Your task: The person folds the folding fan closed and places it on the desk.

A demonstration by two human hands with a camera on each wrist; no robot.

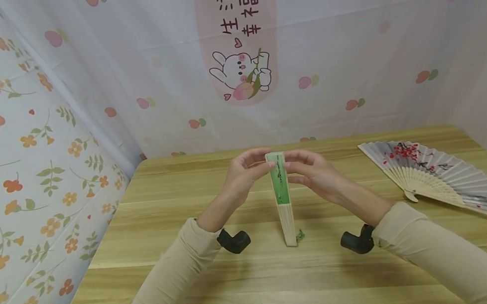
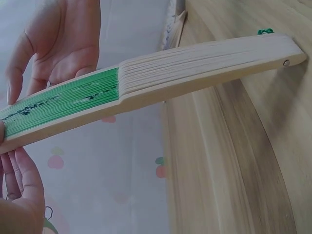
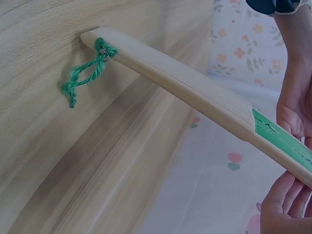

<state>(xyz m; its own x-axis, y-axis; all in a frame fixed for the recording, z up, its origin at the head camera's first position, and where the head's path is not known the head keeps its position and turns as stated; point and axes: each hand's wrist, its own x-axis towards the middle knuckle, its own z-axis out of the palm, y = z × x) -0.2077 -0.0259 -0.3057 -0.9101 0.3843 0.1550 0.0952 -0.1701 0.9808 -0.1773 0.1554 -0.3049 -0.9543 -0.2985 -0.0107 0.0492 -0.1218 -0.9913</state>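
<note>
A folded hand fan (image 1: 280, 183) stands steeply, its green pleated end up and its pale ribs down at the wooden table. My left hand (image 1: 240, 175) holds the green end from the left, thumb on the near side and fingers behind. From the right, my right hand (image 1: 318, 172) grips the same end between thumb and fingers. In the left wrist view, the fan's pleats (image 2: 73, 100) lie pressed together beside a wooden outer rib (image 2: 195, 87). A green cord loop (image 3: 83, 73) hangs from the pivot end in the right wrist view.
An open fan (image 1: 435, 175) with grey and red blossom print lies at the table's right. Black wrist-camera pieces (image 1: 234, 241) sit at both cuffs. A printed curtain (image 1: 327, 52) hangs behind the wooden table (image 1: 174, 180), and a floral cloth (image 1: 32, 161) borders its left.
</note>
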